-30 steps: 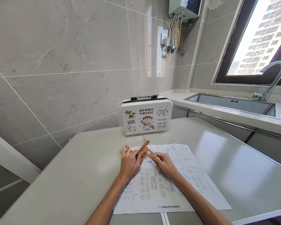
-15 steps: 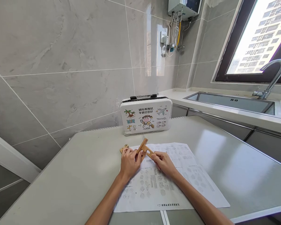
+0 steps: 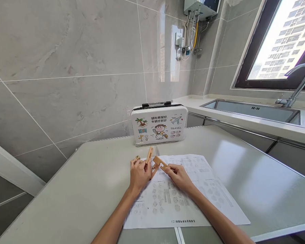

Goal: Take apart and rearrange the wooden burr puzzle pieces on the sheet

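My left hand point(image 3: 139, 177) is closed around a wooden puzzle piece point(image 3: 149, 155), whose end sticks up past the fingers. Below it, a second notched wooden bar point(image 3: 154, 171) slants out beside that hand; whether the fingers grip it too, I cannot tell. Between thumb and fingers, my right hand point(image 3: 178, 176) pinches one end of a notched wooden puzzle piece point(image 3: 161, 163). Its free end points left, close to the slanting bar; contact is unclear. Behind the left fingers shows the tip of another wooden piece point(image 3: 137, 157), mostly hidden.
Under both hands lies a printed paper sheet point(image 3: 193, 210) with small diagrams. A white cartoon case point(image 3: 159, 125) stands upright at the table's back by the tiled wall. To the right are a sink point(image 3: 254, 113) and a faucet point(image 3: 301, 83).
The piece in my left hand has tilted more upright and moved left, apart from the right-hand piece. The right-hand piece's block end now shows. The piece behind the left fingers is more covered.
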### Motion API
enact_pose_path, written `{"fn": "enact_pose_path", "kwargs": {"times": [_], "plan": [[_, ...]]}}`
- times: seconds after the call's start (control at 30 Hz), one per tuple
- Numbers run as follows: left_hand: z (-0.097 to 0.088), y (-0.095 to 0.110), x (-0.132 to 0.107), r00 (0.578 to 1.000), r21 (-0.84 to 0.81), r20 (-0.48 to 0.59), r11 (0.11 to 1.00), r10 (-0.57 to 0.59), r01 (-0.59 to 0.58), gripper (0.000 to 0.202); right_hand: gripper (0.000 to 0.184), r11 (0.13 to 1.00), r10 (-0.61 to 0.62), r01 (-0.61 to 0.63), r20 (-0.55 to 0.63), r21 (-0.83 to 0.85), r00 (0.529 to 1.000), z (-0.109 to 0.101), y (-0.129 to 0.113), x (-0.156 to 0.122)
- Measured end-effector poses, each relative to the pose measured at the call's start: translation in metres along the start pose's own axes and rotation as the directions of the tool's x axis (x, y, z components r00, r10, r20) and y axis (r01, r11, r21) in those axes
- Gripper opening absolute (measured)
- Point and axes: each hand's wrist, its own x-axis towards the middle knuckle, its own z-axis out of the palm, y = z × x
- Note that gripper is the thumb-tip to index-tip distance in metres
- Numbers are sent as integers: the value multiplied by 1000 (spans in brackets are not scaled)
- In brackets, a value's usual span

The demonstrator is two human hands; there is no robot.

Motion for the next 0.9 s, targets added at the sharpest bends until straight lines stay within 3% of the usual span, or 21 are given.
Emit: {"fn": "enact_pose_path", "kwargs": {"times": [0.1, 0.27, 0.43, 0.63, 0.9], "plan": [[-2, -8, 1, 997, 36, -54, 998, -52, 54, 40, 49, 1000, 6, -6, -7, 10, 1000, 1, 0, -2], [-6, -4, -1, 999, 20, -24, 999, 48, -48, 38, 48, 998, 55, -50, -148, 39, 987, -1, 2, 1], [-4, 6, -3, 989, -20, 25, 989, 148, -147, 34, 49, 984, 54, -97, -277, -146, 959, -3, 11, 6], [-1, 10, -7, 974, -33, 80, 977, 211, -209, 39, 48, 932, 15, -128, -317, -340, 948, -1, 19, 6], [-1, 19, -9, 938, 28, 163, 949, 307, -315, 34, 45, 859, 22, -185, -328, -477, 945, -1, 17, 4]]}}
